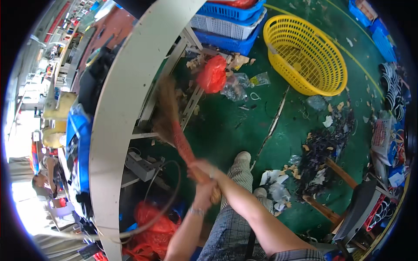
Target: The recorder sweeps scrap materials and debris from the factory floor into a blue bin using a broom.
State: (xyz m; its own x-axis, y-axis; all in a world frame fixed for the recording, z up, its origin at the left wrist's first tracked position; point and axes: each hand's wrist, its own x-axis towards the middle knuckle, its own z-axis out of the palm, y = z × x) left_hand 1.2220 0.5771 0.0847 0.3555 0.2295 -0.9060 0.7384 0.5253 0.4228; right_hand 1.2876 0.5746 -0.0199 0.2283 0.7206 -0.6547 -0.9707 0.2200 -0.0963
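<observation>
Green workshop floor (244, 126) fills my view, strewn with paper scraps and dark trimmings. Nearest to me, my left hand (204, 193) and right hand (201, 168) meet on the broom (174, 126); both grips are wrapped tight around its red-bound handle, the right above the left, though motion blur smears the fingers. My checked trouser legs and pale shoes stand just beside them. A red plastic bag (150, 224) lies by my left side under the white counter edge (119, 126), which curves across the frame and hides much of the floor to its left. The broom's brown bristles reach under that counter, against its metal frame. Right of my feet sits a pile of dark scraps (320, 154). Farther off, another red bag (212, 74) rests against the frame, then a yellow basket (305, 52) and stacked blue crates (230, 21).
</observation>
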